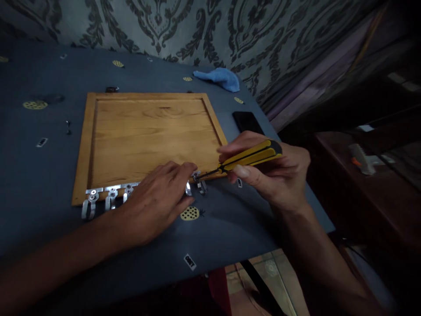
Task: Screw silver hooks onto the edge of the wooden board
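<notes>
A framed wooden board point(151, 140) lies flat on a grey-blue covered table. Along its near edge runs a metal hook rail point(104, 189) with several hooks hanging past the edge. My left hand point(158, 197) grips the rail, its fingers over the board's edge and its thumb beside a hook; part of the rail is hidden under it. In my right hand point(279, 171) is a yellow and black screwdriver point(250, 156), held at a slant. Its tip meets the fitting of the rightmost hook point(201, 184).
A blue cloth point(220, 80) lies at the back of the table, by the patterned wall. The black phone point(247, 122) is right of the board. Small metal pieces point(68, 127) lie to its left. Beyond the right edge, a pale tool point(362, 159) rests on a dark red surface.
</notes>
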Available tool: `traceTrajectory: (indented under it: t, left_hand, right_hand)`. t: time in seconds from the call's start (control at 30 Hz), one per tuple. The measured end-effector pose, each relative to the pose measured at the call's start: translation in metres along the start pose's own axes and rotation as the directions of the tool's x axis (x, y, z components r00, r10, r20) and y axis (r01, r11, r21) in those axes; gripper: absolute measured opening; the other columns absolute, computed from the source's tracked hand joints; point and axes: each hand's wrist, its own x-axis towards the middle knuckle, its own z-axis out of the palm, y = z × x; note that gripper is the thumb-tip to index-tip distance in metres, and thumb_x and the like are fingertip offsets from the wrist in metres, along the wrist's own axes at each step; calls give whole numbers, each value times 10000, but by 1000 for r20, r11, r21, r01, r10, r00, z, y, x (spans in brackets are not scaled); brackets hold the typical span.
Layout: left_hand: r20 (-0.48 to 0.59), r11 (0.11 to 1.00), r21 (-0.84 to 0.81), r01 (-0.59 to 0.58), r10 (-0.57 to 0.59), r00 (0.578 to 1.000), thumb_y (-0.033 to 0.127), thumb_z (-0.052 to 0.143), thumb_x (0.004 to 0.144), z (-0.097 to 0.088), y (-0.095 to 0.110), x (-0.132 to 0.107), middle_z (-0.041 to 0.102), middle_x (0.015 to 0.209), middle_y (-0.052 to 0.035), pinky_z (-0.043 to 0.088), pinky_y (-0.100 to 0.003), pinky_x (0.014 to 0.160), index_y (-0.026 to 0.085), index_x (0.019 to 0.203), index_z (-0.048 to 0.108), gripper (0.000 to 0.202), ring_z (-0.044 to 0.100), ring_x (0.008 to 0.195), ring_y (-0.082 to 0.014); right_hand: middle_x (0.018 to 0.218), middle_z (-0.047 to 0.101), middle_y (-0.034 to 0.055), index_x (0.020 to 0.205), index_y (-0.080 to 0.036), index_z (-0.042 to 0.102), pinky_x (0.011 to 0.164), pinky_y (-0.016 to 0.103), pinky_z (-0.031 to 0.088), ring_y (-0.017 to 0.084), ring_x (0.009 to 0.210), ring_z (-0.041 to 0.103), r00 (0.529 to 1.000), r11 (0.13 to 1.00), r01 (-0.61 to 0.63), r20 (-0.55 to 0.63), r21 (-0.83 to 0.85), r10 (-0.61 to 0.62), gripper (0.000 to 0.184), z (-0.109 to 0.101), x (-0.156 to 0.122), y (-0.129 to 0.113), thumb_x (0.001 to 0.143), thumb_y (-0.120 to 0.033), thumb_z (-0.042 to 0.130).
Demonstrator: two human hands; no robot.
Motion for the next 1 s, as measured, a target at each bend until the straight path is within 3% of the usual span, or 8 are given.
traceTrajectory:
  t: [0.1,0.37,0.6,0.77,1.0]
  left_hand:
    - [-1,1000,-4,3,-3,1000,210,601,929,-1,1,0,650,1197,-114,562,-421,874,195,1253,430,366,630,1084,-274]
    - [-4,999,27,-17,17,1000,189,606,918,0,1,-1,652,1194,-138,568,-454,867,166,1268,425,395,630,1075,-295]
    - [-3,1000,25,-12,12,1000,197,594,927,0,1,1,655,1191,-138,568,-435,869,159,1255,434,367,630,1077,-287]
    - [-9,999,28,-16,16,1000,210,588,933,0,1,0,653,1196,-132,570,-419,850,168,1269,430,374,631,1076,-282]
    - [1,1000,18,-1,1,1000,214,583,934,0,1,0,640,1222,-135,561,-428,878,173,1271,433,370,621,1099,-283]
  right_hand:
    - [898,740,18,866,-267,762,578,322,554,175,717,657,998,996,68,-1,-55,-68,22,1,1,0,874,-282,749]
    - [752,689,-1,847,-251,710,529,326,474,174,631,608,962,926,173,-145,-336,-233,120,16,-3,3,815,-310,809]
    - [774,689,-3,831,-254,699,530,313,489,158,632,615,939,933,175,-231,-315,-254,78,19,-6,9,866,-298,754]
    - [776,682,4,833,-252,697,531,315,534,150,606,609,874,942,200,-385,-270,-296,173,21,-6,10,919,-400,681]
    - [805,701,3,839,-275,706,584,341,545,166,634,621,923,949,155,-302,-274,-237,96,21,-8,9,901,-349,708]
